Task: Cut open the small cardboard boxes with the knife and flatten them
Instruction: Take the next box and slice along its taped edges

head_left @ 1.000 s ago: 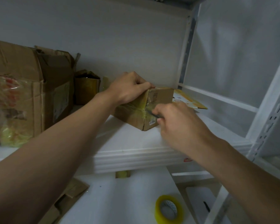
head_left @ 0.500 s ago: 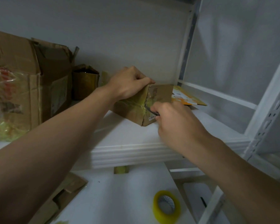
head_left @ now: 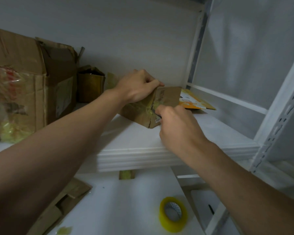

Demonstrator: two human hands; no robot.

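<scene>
A small brown cardboard box (head_left: 168, 95) wrapped in yellowish tape sits on the white shelf (head_left: 143, 141). My left hand (head_left: 137, 89) grips its top left edge and holds it down. My right hand (head_left: 176, 126) is curled round a knife (head_left: 154, 110), of which only a short dark bit of blade shows at the box's near corner, against the taped seam. The corner edge below the blade looks split.
A large torn cardboard box (head_left: 24, 85) stands at the shelf's left, with a small open box (head_left: 90, 83) behind it. Flattened orange-and-white card (head_left: 193, 100) lies behind the small box. A yellow tape roll (head_left: 173, 214) and cardboard scraps (head_left: 64, 200) lie on the lower surface.
My right hand with the knife has worked up along the box's near corner edge. My left hand keeps its grip on the top. The camera has shifted slightly.
</scene>
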